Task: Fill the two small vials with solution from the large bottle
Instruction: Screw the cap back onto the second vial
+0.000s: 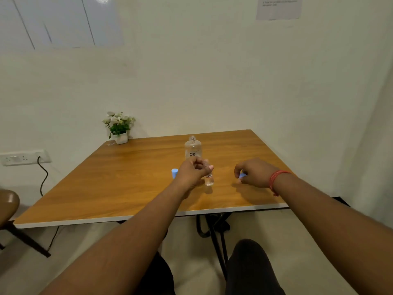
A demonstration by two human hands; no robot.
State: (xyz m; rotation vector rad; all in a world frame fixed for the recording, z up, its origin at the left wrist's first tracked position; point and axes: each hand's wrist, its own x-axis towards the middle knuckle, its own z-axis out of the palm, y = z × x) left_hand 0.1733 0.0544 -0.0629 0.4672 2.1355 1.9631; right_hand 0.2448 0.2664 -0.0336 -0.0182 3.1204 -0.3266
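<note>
Small vial (209,180): clear glass, upright, about mid-desk and a little toward the near edge. My left hand (192,172) has fingers curled around its neck, pinching it at the top; the vial's body hangs below my fingers with its base at or just above the wood, I can't tell which. Some clear liquid seems to sit in the lower part, but glare makes the level hard to read.

Large bottle (193,148): clear, uncapped, threaded neck bare, standing upright just behind my left hand, toward the far edge. Label shows "re".

Blue cap (174,173): stands on the desk just left of my left hand, partly hidden by it.

My right hand (253,173) is to the right of the vial, well apart from it, fingers curled down onto a second small blue piece (242,176) that peeks out below the knuckles. It looks pinched between fingertips; what exactly it is, I cannot tell. A red thread band (276,177) is on that wrist.

Only one vial is plainly in view.

Desk (127,177): wood-grain top, white edge band. A potted plant (119,127) with pale flowers sits at the far left corner against the wall. A wall socket (23,158) with a dark cord (43,177) is off the left edge. A brown seat (8,204) shows beside the near left corner. My dark-trousered knees are below the near edge.
</note>
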